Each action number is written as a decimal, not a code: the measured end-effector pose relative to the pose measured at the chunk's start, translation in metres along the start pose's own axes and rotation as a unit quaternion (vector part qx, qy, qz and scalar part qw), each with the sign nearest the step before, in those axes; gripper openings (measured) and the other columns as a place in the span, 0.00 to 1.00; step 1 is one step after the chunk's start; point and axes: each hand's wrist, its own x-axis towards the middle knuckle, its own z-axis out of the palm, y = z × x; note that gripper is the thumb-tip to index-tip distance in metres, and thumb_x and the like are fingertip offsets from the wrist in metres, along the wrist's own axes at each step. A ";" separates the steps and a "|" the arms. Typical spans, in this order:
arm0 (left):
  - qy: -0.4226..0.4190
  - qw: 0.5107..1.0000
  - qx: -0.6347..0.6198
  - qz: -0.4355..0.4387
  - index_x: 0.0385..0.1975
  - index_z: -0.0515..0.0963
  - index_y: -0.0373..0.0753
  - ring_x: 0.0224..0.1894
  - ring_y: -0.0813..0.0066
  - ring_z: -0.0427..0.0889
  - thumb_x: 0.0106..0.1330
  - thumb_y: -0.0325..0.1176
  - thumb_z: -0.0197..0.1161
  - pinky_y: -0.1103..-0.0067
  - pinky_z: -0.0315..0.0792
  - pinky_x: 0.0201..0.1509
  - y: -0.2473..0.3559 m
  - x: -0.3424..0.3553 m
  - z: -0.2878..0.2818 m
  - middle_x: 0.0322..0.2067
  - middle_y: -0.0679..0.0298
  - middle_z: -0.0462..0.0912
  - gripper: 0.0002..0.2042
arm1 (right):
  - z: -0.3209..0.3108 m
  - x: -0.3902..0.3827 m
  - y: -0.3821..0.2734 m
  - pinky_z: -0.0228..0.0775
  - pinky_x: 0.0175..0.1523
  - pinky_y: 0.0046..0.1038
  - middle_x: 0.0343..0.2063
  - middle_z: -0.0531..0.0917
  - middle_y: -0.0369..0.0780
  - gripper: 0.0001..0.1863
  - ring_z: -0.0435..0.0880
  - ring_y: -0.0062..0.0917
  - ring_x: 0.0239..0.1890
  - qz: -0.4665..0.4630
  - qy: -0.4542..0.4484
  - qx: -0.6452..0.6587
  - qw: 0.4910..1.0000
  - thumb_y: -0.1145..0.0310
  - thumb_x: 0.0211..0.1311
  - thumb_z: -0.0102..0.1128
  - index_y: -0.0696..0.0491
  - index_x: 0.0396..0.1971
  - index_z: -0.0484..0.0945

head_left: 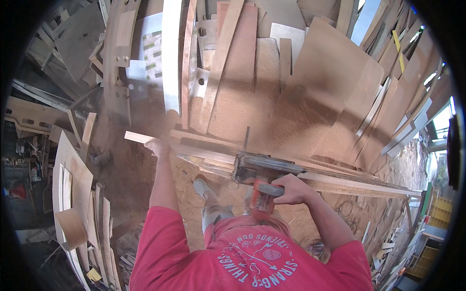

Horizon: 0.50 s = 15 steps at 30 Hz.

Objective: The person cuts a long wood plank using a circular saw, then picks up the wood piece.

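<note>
My right hand [292, 189] is closed round the handle of a circular saw [263, 200] with an orange-red motor housing. Its dusty grey metal base and guard [259, 166] rest across a long pale wooden board [206, 152]; the blade is hidden. Further left, my left hand [157, 146] grips this board close to its left end, fingers wrapped over it. The board lies along other long strips of wood [349, 182], which stretch away to the right.
Sawdust covers the ground [310, 131] ahead. Plywood sheets [335, 68] and upright planks [172, 58] lean at the far side. Offcuts and a curved wooden piece [72, 229] stack up on my left. Yellow crates [439, 212] stand at the right. My shoe [200, 187] is just behind the boards.
</note>
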 end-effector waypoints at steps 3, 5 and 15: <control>-0.030 0.986 -0.164 0.007 0.69 0.46 0.28 0.74 0.45 0.64 0.66 0.42 0.70 0.45 0.48 0.79 0.057 -0.094 0.046 0.68 0.41 0.63 0.44 | 0.006 -0.010 0.009 0.73 0.43 0.43 0.31 0.82 0.54 0.25 0.80 0.51 0.35 0.078 0.015 0.014 0.997 0.54 0.44 0.71 0.60 0.33 0.81; -0.002 0.988 -0.157 0.002 0.72 0.43 0.28 0.76 0.47 0.62 0.66 0.42 0.71 0.44 0.44 0.81 0.056 -0.092 0.018 0.70 0.42 0.61 0.47 | 0.007 0.004 -0.004 0.73 0.43 0.43 0.31 0.82 0.54 0.25 0.80 0.51 0.35 0.063 0.005 0.022 0.998 0.54 0.44 0.71 0.61 0.34 0.81; -0.001 0.988 -0.156 -0.009 0.77 0.31 0.28 0.80 0.46 0.57 0.65 0.44 0.73 0.43 0.42 0.83 0.052 -0.085 0.001 0.75 0.45 0.53 0.58 | 0.016 0.042 -0.031 0.75 0.43 0.42 0.30 0.83 0.55 0.25 0.81 0.50 0.33 0.060 -0.007 0.027 0.998 0.54 0.44 0.70 0.60 0.36 0.83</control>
